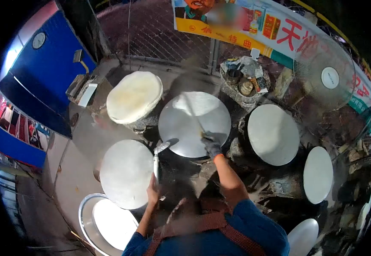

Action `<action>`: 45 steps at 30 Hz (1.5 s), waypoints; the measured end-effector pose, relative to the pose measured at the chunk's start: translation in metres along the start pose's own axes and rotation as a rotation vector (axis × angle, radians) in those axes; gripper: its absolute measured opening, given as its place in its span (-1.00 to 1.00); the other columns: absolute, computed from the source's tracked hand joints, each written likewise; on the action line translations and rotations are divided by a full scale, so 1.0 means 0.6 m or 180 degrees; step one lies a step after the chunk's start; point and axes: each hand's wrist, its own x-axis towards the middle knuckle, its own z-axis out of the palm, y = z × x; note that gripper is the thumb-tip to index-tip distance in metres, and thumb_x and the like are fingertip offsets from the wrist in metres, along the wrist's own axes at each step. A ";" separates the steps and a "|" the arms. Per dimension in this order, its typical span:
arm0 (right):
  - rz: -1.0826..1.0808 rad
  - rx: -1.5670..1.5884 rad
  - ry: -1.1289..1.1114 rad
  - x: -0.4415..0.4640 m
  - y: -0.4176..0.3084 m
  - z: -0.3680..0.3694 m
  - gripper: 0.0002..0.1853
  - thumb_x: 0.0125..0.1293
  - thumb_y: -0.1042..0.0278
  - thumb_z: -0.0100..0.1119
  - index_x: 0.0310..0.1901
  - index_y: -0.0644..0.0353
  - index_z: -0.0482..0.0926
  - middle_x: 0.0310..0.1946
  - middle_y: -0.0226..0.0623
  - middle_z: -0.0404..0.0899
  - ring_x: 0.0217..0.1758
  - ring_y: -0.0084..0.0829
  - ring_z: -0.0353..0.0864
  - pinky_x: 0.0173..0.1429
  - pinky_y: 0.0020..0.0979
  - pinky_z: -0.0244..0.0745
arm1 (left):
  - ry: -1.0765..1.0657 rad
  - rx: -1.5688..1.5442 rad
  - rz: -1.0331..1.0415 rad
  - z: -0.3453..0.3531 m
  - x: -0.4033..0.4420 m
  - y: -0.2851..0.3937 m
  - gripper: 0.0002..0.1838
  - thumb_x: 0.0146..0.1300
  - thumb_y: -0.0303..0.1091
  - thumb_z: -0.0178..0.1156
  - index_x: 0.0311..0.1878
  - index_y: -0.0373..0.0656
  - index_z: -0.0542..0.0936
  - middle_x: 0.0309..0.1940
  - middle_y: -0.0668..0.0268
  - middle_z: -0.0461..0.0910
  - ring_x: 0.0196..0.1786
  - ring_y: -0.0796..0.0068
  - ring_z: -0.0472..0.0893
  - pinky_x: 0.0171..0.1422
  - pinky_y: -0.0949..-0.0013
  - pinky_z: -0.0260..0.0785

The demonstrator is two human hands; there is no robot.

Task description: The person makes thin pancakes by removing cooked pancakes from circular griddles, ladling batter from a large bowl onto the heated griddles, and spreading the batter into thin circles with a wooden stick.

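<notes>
Bare, my left hand (pixel 153 190) is closed round the pale handle of a ladle (pixel 162 147), whose bowl end points up beside the central griddle. My right hand (pixel 211 144), in a dark glove with an orange cuff, is closed on a thin stick-like tool (pixel 194 115) that reaches up over the round metal griddle (pixel 181 135). A white layer covers the far part of that griddle. Just left of my left hand lies a round griddle (pixel 127 173) with a pale surface. What the tool's far end looks like is blurred.
A stack of round flatbreads (pixel 134 96) sits at the upper left. Pale round griddles (pixel 273 134) stand to the right. A large basin (pixel 84 215) is at the lower left. Behind are a cluttered stand (pixel 250 97) and a fan (pixel 329 78).
</notes>
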 end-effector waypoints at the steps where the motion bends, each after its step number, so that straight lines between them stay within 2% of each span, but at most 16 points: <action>1: 0.0793 -0.0059 -0.0361 -0.025 -0.053 0.008 -0.74 0.02 0.31 0.20 -0.21 0.13 0.53 -0.42 -0.33 0.55 -0.42 -0.43 0.50 -0.45 -0.46 0.35 | 0.0004 -0.0040 -0.0120 0.005 -0.006 0.020 -0.34 -0.01 -0.64 0.04 0.24 -0.20 0.15 0.04 0.04 0.40 -0.11 0.51 0.45 -0.07 0.49 0.29; 4: -0.0148 -0.0402 -0.0645 0.014 -0.085 -0.084 -0.74 0.02 0.38 0.19 -0.18 0.14 0.57 -0.31 -0.34 0.55 -0.37 -0.52 0.48 -0.33 -0.48 0.39 | 0.0077 0.0283 -0.0318 0.017 -0.017 0.048 -0.35 0.00 -0.63 0.04 0.24 -0.20 0.16 -0.03 0.07 0.46 -0.14 0.52 0.44 -0.08 0.48 0.29; 5: 0.0408 0.0535 -0.0923 0.038 -0.076 -0.112 -0.69 0.07 0.38 0.13 -0.10 0.18 0.52 -0.19 -0.34 0.55 -0.27 -0.32 0.52 -0.09 -0.35 0.42 | 0.0115 0.0452 -0.0314 0.023 -0.009 0.054 -0.36 0.01 -0.62 0.03 0.24 -0.20 0.16 -0.06 0.08 0.47 -0.15 0.52 0.44 -0.08 0.48 0.29; 8: -0.1123 -0.0159 -0.0648 0.073 0.057 -0.065 -0.66 0.05 0.42 0.14 -0.07 0.17 0.50 -0.22 -0.29 0.55 -0.26 -0.36 0.53 -0.12 -0.39 0.42 | 0.0372 0.0230 0.0021 0.044 -0.011 0.025 -0.35 0.03 -0.60 0.00 0.26 -0.13 0.14 -0.24 0.15 0.54 -0.27 0.46 0.46 -0.18 0.43 0.33; 10: 0.1716 0.0726 -0.0676 0.055 0.028 -0.008 -0.62 0.02 0.44 0.13 -0.04 0.11 0.47 -0.22 -0.24 0.55 -0.22 -0.35 0.54 -0.12 -0.43 0.43 | 0.0160 0.0033 -0.0801 0.049 -0.005 0.070 -0.35 0.03 -0.61 -0.01 0.27 -0.16 0.12 -0.16 0.16 0.50 -0.18 0.47 0.45 -0.11 0.45 0.30; 14: 0.0343 0.0947 -0.1650 0.156 0.083 -0.134 -0.70 0.08 0.38 0.10 -0.11 0.23 0.51 -0.24 -0.29 0.54 -0.48 -0.56 0.46 -0.47 -0.50 0.37 | 0.0229 -0.0395 -0.0930 0.051 -0.049 0.065 -0.33 0.03 -0.63 -0.03 0.28 -0.18 0.09 0.08 0.17 0.32 0.06 0.50 0.33 0.06 0.47 0.21; 18: 0.1430 -0.0211 -0.1161 0.101 -0.097 -0.095 -0.72 0.02 0.39 0.17 -0.18 0.23 0.56 -0.29 -0.37 0.56 -0.39 -0.56 0.49 -0.29 -0.51 0.43 | 0.0476 -0.0736 -0.0639 0.067 -0.086 0.016 -0.33 0.05 -0.64 -0.03 0.29 -0.16 0.07 0.14 0.15 0.24 0.13 0.47 0.29 0.11 0.46 0.18; 19: 0.1605 -0.0263 -0.1319 0.090 -0.091 -0.067 -0.72 0.02 0.39 0.18 -0.18 0.22 0.56 -0.32 -0.38 0.56 -0.40 -0.57 0.49 -0.30 -0.52 0.42 | 0.0509 -0.0906 -0.1011 0.072 -0.095 0.010 -0.33 0.06 -0.64 -0.01 0.28 -0.15 0.08 0.10 0.18 0.28 0.07 0.47 0.32 0.06 0.47 0.22; 21: 0.0145 -0.0044 -0.1963 0.081 -0.053 -0.073 -0.78 0.02 0.36 0.19 -0.25 0.18 0.58 -0.41 -0.42 0.54 -0.47 -0.64 0.44 -0.38 -0.55 0.38 | 0.0586 -0.1257 -0.1727 0.079 -0.110 0.059 -0.33 0.06 -0.64 0.02 0.28 -0.13 0.09 0.00 0.24 0.37 -0.06 0.49 0.39 -0.07 0.49 0.29; 23: 0.0156 -0.0288 -0.2005 0.094 -0.092 -0.135 -0.80 0.04 0.33 0.16 -0.28 0.18 0.58 -0.42 -0.42 0.53 -0.44 -0.63 0.44 -0.33 -0.55 0.37 | 0.0624 -0.1486 -0.1669 0.083 -0.127 0.070 -0.35 0.06 -0.63 0.05 0.26 -0.06 0.16 -0.32 0.39 0.45 -0.42 0.64 0.40 -0.43 0.57 0.27; 26: 0.1328 0.0806 -0.1378 0.213 -0.038 -0.136 -0.82 -0.02 0.25 0.24 -0.34 0.05 0.59 -0.56 -0.54 0.47 -0.57 -0.63 0.35 -0.49 -0.58 0.29 | 0.0989 -0.1659 -0.1440 0.099 -0.143 0.124 -0.36 0.01 -0.64 0.07 0.22 -0.06 0.22 -0.45 0.45 0.39 -0.52 0.69 0.35 -0.53 0.59 0.19; 27: 0.0678 0.0167 -0.1331 0.220 -0.046 -0.134 -0.82 0.00 0.23 0.21 -0.33 0.04 0.59 -0.62 -0.52 0.44 -0.66 -0.63 0.33 -0.61 -0.56 0.22 | 0.0856 -0.1679 -0.1588 0.097 -0.155 0.123 -0.35 0.00 -0.63 0.08 0.22 -0.05 0.22 -0.46 0.45 0.39 -0.53 0.69 0.34 -0.55 0.60 0.17; 31: 0.1257 -0.0491 -0.2232 0.124 -0.136 -0.090 -0.83 -0.02 0.26 0.23 -0.34 0.02 0.58 -0.74 -0.48 0.37 -0.78 -0.60 0.25 -0.75 -0.49 0.10 | 0.1018 -0.1505 -0.2069 0.108 -0.166 0.110 -0.35 0.01 -0.62 0.04 0.23 0.00 0.21 -0.58 0.46 0.39 -0.64 0.67 0.31 -0.63 0.58 0.14; 35: -0.0344 -0.0206 -0.2247 0.187 -0.080 -0.142 -0.89 0.06 0.24 0.16 -0.41 0.05 0.54 -0.77 -0.50 0.32 -0.80 -0.60 0.23 -0.75 -0.53 0.09 | 0.1087 -0.1267 -0.2108 0.105 -0.170 0.170 -0.36 0.02 -0.59 0.03 0.23 0.02 0.21 -0.59 0.39 0.42 -0.73 0.60 0.34 -0.75 0.51 0.14; 40: 0.1828 -0.0889 -0.1969 0.179 -0.204 -0.097 -0.91 0.09 0.23 0.12 -0.47 -0.02 0.50 -0.81 -0.57 0.22 -0.84 -0.62 0.13 -0.77 -0.54 0.00 | 0.1173 -0.1448 -0.2357 0.111 -0.188 0.160 -0.36 -0.01 -0.62 0.02 0.21 0.01 0.23 -0.56 0.43 0.37 -0.63 0.63 0.35 -0.66 0.54 0.19; 45: -0.1105 -0.1002 -0.2998 0.217 -0.042 -0.161 -0.73 0.04 0.27 0.21 -0.18 0.08 0.57 -0.59 -0.57 0.48 -0.64 -0.63 0.34 -0.55 -0.49 0.27 | 0.1296 -0.1771 -0.2409 0.107 -0.192 0.172 -0.36 0.00 -0.66 -0.03 0.22 0.02 0.21 -0.65 0.45 0.31 -0.77 0.65 0.23 -0.75 0.56 0.03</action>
